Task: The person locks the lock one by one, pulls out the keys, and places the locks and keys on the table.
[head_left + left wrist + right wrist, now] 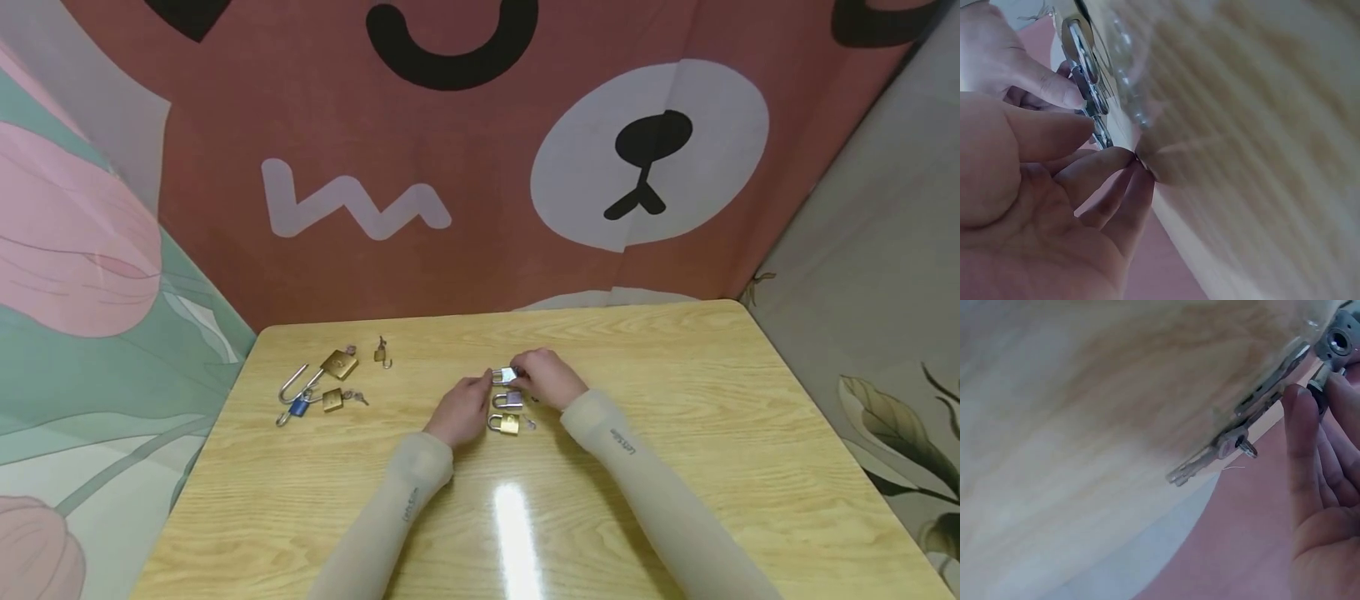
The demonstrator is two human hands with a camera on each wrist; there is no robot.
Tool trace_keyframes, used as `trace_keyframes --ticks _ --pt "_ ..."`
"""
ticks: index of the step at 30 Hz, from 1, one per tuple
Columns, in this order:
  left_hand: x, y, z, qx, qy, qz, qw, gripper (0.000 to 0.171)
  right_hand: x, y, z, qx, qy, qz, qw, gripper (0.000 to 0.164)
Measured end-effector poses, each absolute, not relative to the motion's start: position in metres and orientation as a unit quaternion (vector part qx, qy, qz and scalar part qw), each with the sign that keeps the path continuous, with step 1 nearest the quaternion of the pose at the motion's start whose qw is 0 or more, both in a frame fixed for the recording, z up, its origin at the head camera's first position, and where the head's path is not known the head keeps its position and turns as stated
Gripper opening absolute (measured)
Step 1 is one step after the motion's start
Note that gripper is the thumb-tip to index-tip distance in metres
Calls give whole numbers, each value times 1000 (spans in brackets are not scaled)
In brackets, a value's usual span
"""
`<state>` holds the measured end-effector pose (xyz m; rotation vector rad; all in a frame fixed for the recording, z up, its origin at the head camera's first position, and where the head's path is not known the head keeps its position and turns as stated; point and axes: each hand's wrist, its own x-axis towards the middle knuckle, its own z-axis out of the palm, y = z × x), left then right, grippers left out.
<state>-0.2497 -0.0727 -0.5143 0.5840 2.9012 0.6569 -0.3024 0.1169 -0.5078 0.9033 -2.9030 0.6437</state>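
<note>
Three padlocks lie in a column in the middle of the table in the head view. The far one, a silver padlock (505,377), is between both hands. My left hand (463,408) holds it at the shackle end, thumb and fingers around the shackle (1102,132), other fingertips on the table. My right hand (551,377) is at its body end and pinches a small key with a dark head (1317,397) beside a lock face with a keyhole (1339,342). Whether the key is inserted I cannot tell. Nearer lie a grey-purple padlock (508,401) and a brass padlock (504,424).
A small key (531,424) lies beside the brass padlock. Loose keys on a ring (1232,447) rest near my right hand. At the left are a large brass padlock (340,364), a smaller brass one (332,400), a blue one (298,407) and a tiny one (380,354).
</note>
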Motion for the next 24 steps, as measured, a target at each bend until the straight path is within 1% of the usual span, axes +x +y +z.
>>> trace_keyframes --ticks 3,7,14,18,20,24 --pt "-249 -71 -515 199 960 196 30 47 -303 116 -507 293 -937 188 18 6" --pt "-246 -68 -515 208 963 173 3 47 -303 115 -508 291 -940 180 5 7" --pt "-242 -64 -512 219 962 164 -17 47 -302 116 -508 282 -941 187 4 9" --pt "-242 -64 -513 221 961 164 -17 46 -302 117 -509 279 -941 190 3 9" --pt "-242 -65 -514 223 961 166 -8 46 -301 118 -508 280 -940 193 2 8" --pt "-242 -70 -513 215 956 196 28 48 -300 119 -507 284 -938 197 8 8"
